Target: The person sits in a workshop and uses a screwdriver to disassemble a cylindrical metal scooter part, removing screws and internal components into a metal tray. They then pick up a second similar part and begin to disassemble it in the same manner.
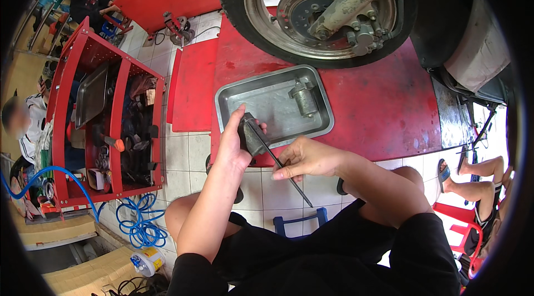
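Note:
My left hand (229,145) is wrapped round a grey cylindrical metal part (255,139), held over the near left edge of a shallow metal tray (222,93). Pinched in the fingers of my right hand (305,158) is a long, thin dark rod-like tool (299,190). Its upper end lies against the metal part, and its pointed lower end slants down toward my lap. I cannot make out its exact kind. Inside the tray, toward the right, a second metal part (303,100) with a cylindrical body lies apart from my hands.
The tray sits on a red platform (378,112) beneath a motorcycle wheel (239,23). On the left stands a red tool cart (119,123); a coiled blue hose (139,221) lies beside it. A blue stool (300,221) is below me. Other people sit at far left and right.

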Action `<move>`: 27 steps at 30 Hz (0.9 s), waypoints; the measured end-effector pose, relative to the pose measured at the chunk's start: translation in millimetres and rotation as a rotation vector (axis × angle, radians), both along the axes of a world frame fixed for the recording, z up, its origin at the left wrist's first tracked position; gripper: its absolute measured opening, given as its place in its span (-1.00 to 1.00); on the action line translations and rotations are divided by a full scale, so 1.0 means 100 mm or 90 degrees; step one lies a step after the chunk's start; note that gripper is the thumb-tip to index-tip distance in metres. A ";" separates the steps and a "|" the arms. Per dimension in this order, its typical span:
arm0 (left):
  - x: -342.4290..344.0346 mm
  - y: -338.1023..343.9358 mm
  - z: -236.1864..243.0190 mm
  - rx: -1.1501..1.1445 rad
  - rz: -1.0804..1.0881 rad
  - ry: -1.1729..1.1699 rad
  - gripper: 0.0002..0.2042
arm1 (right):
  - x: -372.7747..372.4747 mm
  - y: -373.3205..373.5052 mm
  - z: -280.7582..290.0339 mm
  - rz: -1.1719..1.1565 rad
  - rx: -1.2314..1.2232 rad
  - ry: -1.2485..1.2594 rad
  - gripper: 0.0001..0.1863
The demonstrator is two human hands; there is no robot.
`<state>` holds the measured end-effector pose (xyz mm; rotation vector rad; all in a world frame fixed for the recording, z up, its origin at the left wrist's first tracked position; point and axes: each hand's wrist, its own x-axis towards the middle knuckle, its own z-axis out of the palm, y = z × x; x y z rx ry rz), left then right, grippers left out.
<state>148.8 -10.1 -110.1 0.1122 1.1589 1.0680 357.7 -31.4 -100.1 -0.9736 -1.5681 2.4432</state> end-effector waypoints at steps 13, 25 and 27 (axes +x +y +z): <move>0.00 0.00 0.00 -0.003 -0.002 -0.005 -0.53 | 0.00 -0.01 0.01 -0.029 0.077 0.015 -0.57; 0.03 -0.02 -0.01 -0.005 0.001 -0.014 -0.58 | 0.01 0.01 0.07 -0.082 0.016 -0.016 -0.60; 0.04 -0.02 0.02 -0.005 0.001 -0.023 -0.59 | 0.02 0.04 0.04 -0.069 0.013 0.008 -0.61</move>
